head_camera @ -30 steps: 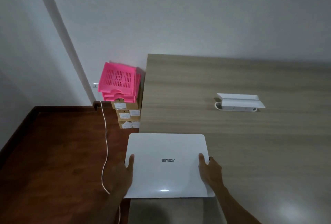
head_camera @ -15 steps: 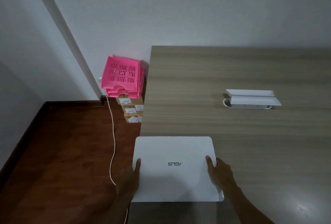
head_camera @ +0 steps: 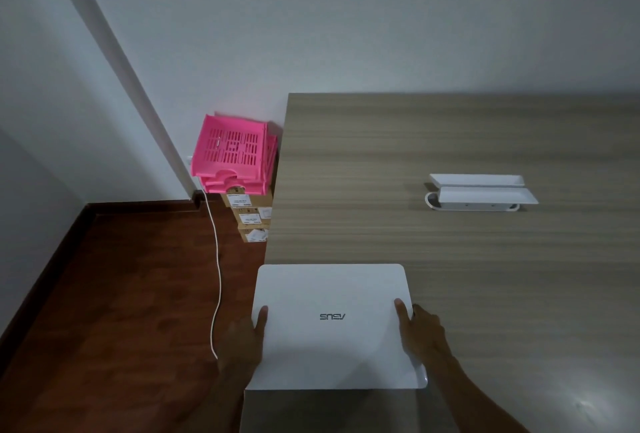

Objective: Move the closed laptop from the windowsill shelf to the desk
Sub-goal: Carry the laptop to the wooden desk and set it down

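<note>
Hands grip a closed white ASUS laptop (head_camera: 332, 325) by its side edges, left hand (head_camera: 246, 335) and right hand (head_camera: 420, 332) each with thumb on the lid, over the wooden desk (head_camera: 450, 259) at its near left corner. Farther right on the desk sits a white power strip (head_camera: 479, 192).

**Person's body: two bare hands and forearms**

Only the hands and forearms are seen, entering from the bottom of the view. The left hand (head_camera: 244, 335) and the right hand (head_camera: 420, 332) are both bare: no gloves, rings or bands can be made out. Both forearms are uncovered as far as they are shown; no sleeve is seen. The light is dim, and finer detail cannot be told.
</note>
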`<control>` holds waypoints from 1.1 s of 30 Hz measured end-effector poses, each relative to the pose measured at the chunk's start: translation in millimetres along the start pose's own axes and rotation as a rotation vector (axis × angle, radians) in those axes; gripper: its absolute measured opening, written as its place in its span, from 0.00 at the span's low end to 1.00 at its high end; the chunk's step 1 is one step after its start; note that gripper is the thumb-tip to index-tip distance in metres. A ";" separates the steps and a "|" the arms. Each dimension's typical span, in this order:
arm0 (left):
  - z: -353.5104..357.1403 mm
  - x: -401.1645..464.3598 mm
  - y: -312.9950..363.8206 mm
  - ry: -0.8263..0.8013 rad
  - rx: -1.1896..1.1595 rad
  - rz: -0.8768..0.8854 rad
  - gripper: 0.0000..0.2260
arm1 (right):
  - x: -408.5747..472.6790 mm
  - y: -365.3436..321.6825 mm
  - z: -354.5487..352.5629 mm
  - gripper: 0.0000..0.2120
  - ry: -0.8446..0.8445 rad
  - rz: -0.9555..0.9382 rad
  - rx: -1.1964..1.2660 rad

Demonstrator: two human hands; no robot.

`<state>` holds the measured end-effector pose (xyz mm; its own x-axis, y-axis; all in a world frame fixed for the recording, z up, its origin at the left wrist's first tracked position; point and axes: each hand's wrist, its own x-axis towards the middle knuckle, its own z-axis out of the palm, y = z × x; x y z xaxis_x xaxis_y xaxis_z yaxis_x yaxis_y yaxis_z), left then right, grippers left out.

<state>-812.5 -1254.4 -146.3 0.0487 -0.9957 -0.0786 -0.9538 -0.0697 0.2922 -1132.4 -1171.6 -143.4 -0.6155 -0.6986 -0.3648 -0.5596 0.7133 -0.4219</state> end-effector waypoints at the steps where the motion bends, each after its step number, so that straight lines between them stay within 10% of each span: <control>1: 0.1 0.5 -0.9 -0.009 -0.009 -0.011 0.34 | 1.3 1.1 0.7 0.36 -0.002 -0.001 -0.009; 23: 35.6 12.8 -13.3 -0.078 -0.154 -0.107 0.43 | 15.9 4.1 -17.0 0.25 -0.156 -0.022 0.049; 33: -13.7 -102.6 -16.7 -0.006 0.004 0.510 0.31 | -86.3 36.1 -6.1 0.28 0.070 -0.481 -0.021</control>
